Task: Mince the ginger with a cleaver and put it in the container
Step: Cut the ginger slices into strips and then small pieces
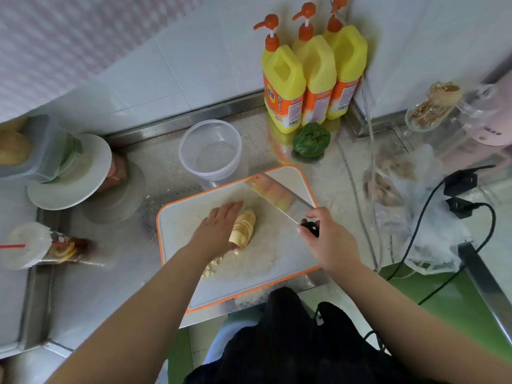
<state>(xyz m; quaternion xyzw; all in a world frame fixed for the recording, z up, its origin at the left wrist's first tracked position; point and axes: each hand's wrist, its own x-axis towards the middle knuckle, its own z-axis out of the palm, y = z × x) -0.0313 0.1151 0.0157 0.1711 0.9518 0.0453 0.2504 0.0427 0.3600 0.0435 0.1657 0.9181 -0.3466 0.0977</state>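
Observation:
A fanned row of yellow ginger slices (pixel 245 225) lies on the white, orange-rimmed cutting board (pixel 282 261). My left hand (pixel 219 228) rests flat against the slices' left side, fingers straight. Small chopped ginger bits (pixel 212 266) lie by my left wrist. My right hand (pixel 329 239) grips the black handle of the cleaver (pixel 279 196), whose blade is lifted above the board, to the right of the slices. A clear round plastic container (pixel 210 149) stands empty behind the board.
Three yellow pump bottles (pixel 310 79) and a green pepper (pixel 311 139) stand at the back. White plates and a lidded box (pixel 69 167) are at the left, an iced drink cup (pixel 36 245) lower left. Plastic bags (pixel 415 217) and black cables (pixel 460 195) crowd the right.

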